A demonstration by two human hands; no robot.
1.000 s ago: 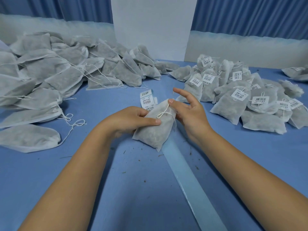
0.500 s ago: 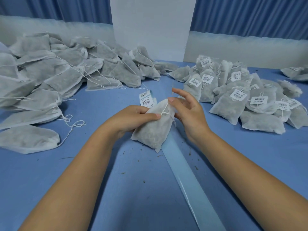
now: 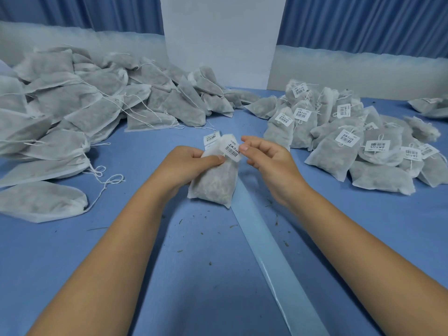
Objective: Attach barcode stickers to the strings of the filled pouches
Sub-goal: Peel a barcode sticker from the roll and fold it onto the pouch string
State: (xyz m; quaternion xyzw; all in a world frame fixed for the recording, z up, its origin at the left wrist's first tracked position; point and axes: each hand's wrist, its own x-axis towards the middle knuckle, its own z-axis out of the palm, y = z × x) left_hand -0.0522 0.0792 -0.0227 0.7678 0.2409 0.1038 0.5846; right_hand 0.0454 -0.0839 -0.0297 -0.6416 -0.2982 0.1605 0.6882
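The blue bench [image 3: 72,263] carries two masses of filled pouches. The unlabelled heap [image 3: 84,112] spreads from 9 to 11 o'clock with loose drawstrings trailing off it, and the labelled heap [image 3: 339,146] sits at 2 o'clock, well apart from it. A pale strip [image 3: 274,263] runs over the bench from the centre out toward 5 o'clock. The pouch [image 3: 213,187] being worked stands between the hands at the centre. Its long axis runs roughly from 7 o'clock at the base, which appears to rest on the bench beside the strip's near end, up to 1 o'clock at the gathered neck. The left hand [image 3: 186,163] grips the pouch from its 9 o'clock side, fingers curled behind and thumb laid across the front just under the neck. The right hand [image 3: 269,163] is at its 3 o'clock, pinching the right edge of the barcode sticker [image 3: 232,151] between thumb and forefinger, with the other fingers loosely curled. The sticker lies against the neck, so it is nearer the right hand. Only a short bit of string [image 3: 223,155] shows at the left thumb tip, and whether the sticker is already folded round it cannot be told. Spare stickers [image 3: 211,137] lie just behind the pouch at 12 o'clock. The closing press likely has to come from 3 o'clock while the left hand steadies the neck.
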